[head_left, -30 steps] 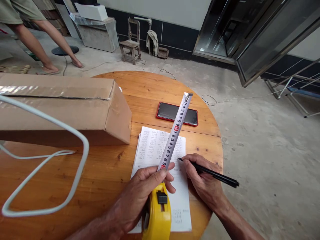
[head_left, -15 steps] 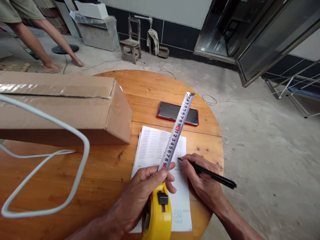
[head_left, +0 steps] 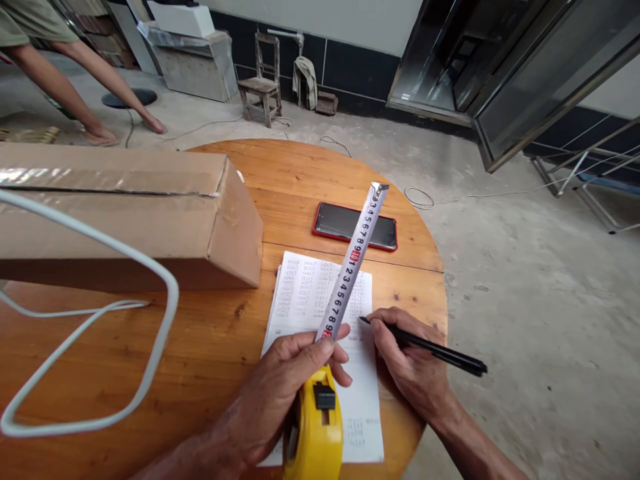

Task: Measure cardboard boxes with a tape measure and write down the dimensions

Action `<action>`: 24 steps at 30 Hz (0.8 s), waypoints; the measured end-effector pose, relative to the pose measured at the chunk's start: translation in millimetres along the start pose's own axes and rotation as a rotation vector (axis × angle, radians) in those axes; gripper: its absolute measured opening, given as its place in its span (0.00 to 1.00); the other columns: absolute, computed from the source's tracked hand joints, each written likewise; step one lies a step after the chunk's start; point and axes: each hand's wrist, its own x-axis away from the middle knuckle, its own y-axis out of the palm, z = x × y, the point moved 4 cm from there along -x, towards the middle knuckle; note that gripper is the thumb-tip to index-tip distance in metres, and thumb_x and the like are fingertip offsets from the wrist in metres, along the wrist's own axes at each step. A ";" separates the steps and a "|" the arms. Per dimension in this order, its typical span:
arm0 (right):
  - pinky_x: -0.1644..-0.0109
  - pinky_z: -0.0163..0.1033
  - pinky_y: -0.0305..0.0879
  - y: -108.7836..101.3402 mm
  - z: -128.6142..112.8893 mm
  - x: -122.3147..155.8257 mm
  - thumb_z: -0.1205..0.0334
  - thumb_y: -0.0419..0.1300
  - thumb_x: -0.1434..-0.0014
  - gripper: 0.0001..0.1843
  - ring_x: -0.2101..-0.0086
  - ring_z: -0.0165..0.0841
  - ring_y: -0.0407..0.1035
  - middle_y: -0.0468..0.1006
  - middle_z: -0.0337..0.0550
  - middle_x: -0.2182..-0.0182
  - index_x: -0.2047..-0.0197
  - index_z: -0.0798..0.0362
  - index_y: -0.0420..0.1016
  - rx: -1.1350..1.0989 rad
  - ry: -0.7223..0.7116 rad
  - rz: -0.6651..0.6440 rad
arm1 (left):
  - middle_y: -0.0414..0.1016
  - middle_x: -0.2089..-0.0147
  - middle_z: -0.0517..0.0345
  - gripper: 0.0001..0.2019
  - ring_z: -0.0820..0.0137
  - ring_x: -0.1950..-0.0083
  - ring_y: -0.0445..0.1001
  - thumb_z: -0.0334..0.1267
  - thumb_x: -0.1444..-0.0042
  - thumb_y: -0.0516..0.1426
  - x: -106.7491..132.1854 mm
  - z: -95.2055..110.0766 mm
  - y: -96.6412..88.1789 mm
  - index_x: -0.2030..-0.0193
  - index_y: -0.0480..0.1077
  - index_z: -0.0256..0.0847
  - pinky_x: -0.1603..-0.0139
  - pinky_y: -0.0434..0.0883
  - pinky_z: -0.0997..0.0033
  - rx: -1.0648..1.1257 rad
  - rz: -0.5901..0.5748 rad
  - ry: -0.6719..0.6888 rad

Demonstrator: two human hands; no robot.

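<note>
My left hand (head_left: pixel 290 380) is closed on a yellow tape measure (head_left: pixel 320 427), its thumb and fingers pinching the blade where it leaves the case. The white blade (head_left: pixel 345 280) sticks out up and away, its metal hook passing above a phone. Below it lie sheets of paper (head_left: pixel 300 320) covered with handwritten rows of figures. In my right hand (head_left: pixel 410 353) a black pen (head_left: pixel 440 350) is held in a writing grip, its tip over the right part of the paper. Whether the tip touches the paper I cannot tell.
A phone (head_left: pixel 335 221) in a red case lies on the round wooden table (head_left: pixel 280 180). On the left stand a cardboard box (head_left: pixel 150 227) and a bent white cable (head_left: pixel 170 300). Beyond are a small wooden chair (head_left: pixel 260 87) and a person's bare legs (head_left: pixel 100 87).
The pen and my right hand have shifted slightly to the right. My left hand and the tape measure stay nearly in place.
</note>
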 end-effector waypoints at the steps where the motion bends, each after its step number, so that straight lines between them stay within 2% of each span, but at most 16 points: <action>1: 0.69 0.30 0.64 -0.3 0.5 0.2 0.68 0.56 0.41 0.06 0.75 0.25 0.69 0.75 0.33 0.75 0.67 0.51 0.73 -0.004 0.010 0.003 | 0.75 0.72 0.58 0.13 0.81 0.82 0.60 0.44 0.42 0.56 0.1 0.1 0.2 0.72 0.74 0.37 0.79 0.54 0.78 0.001 0.002 -0.002; 4: 0.70 0.30 0.63 -0.2 1.0 -0.1 0.68 0.56 0.41 0.06 0.77 0.25 0.67 0.75 0.33 0.76 0.66 0.50 0.73 -0.005 0.025 -0.001 | 0.75 0.73 0.58 0.13 0.82 0.82 0.60 0.43 0.42 0.56 0.3 0.2 0.3 0.72 0.74 0.37 0.80 0.54 0.79 0.011 0.006 -0.008; 11: 0.67 0.30 0.65 1.2 -1.9 -2.0 0.69 0.55 0.41 0.07 0.73 0.26 0.70 0.77 0.36 0.73 0.66 0.52 0.74 0.029 -0.026 -0.017 | 0.75 0.72 0.58 0.13 0.81 0.81 0.62 0.44 0.42 0.56 0.2 -1.1 -0.3 0.71 0.74 0.38 0.79 0.56 0.80 0.021 0.003 -0.009; 17: 0.65 0.30 0.65 0.7 -0.5 -1.9 0.68 0.56 0.41 0.07 0.71 0.27 0.71 0.78 0.36 0.71 0.67 0.51 0.74 -0.004 -0.003 -0.017 | 0.77 0.71 0.57 0.13 0.82 0.81 0.62 0.44 0.41 0.55 -2.5 -2.8 0.1 0.70 0.74 0.37 0.80 0.55 0.80 0.017 -0.003 -0.004; 24: 0.68 0.31 0.65 -1.7 1.1 -1.2 0.67 0.55 0.41 0.07 0.74 0.27 0.70 0.77 0.36 0.74 0.68 0.52 0.74 -0.002 0.061 -0.002 | 0.76 0.72 0.57 0.13 0.81 0.82 0.62 0.44 0.42 0.56 0.0 -1.0 -1.3 0.71 0.74 0.38 0.79 0.56 0.79 -0.004 0.004 -0.006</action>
